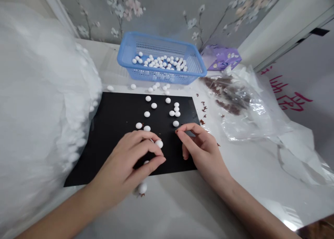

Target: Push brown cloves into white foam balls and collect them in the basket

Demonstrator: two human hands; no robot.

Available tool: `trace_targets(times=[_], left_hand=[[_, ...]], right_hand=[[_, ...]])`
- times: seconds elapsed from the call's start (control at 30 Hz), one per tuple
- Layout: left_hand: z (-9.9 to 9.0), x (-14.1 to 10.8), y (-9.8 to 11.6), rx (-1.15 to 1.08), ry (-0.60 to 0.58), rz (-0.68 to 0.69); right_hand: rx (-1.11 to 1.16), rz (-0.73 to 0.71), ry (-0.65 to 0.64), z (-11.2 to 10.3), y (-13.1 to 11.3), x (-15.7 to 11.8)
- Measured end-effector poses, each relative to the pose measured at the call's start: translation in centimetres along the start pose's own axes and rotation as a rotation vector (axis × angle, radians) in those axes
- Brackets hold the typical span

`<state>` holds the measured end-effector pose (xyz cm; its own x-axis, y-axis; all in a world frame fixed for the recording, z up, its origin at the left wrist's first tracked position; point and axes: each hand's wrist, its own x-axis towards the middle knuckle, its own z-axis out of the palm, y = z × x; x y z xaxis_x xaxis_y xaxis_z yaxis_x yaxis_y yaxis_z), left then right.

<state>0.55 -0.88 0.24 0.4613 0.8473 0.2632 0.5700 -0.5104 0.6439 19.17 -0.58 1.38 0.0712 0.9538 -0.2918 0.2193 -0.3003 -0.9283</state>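
Note:
Over the black mat (114,117), my left hand (135,159) has its fingers curled round a small white ball (159,144), which shows beside the fingertips. To its right, my right hand (199,145) pinches a tiny reddish-brown piece (176,131) between thumb and index finger. The two hands are apart. Several white balls lie on the mat beyond them, one of them (175,123) near my right fingertips. Another white ball (142,188) with a brown piece under it rests on the white table below my left hand.
A blue basket (167,77) holding several white balls stands at the back. A large clear bag of white balls (47,103) fills the left side. At right are loose brown pieces (204,109), a plastic bag of brown pieces (235,96) and a purple packet (224,58).

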Motion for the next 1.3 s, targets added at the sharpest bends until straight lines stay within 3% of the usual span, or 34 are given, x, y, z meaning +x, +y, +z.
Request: trace_targets(times=[0.13, 0.3, 0.4, 0.57, 0.67, 0.9, 1.3], left_hand=[[0.1, -0.2, 0.5, -0.318, 0.069, -0.26], [0.1, -0.1, 0.7, -0.44, 0.079, -0.414], [0.1, -0.1, 0.7, -0.479, 0.075, -0.426], [0.1, -0.1, 0.6, -0.462, 0.026, -0.363], [0.1, -0.1, 0.6, -0.432, 0.002, -0.329], [0.2, 0.1, 0.5, -0.277, -0.001, -0.332], [0.5, 0.0, 0.6, -0.402, 0.006, -0.388]], right_hand=[[-0.032, -0.031, 0.023, 0.0, 0.0, -0.1], [-0.066, -0.087, 0.001, 0.2, 0.3, -0.3], [-0.105, -0.183, -0.017, 0.2, 0.5, -0.5], [-0.13, -0.496, -0.038, 0.2, 0.6, -0.9], [-0.104, -0.583, -0.092, 0.2, 0.6, -1.0], [-0.046, -0.603, -0.074, 0.2, 0.7, -0.9], [-0.077, -0.579, -0.036, 0.5, 1.0, -1.2]])
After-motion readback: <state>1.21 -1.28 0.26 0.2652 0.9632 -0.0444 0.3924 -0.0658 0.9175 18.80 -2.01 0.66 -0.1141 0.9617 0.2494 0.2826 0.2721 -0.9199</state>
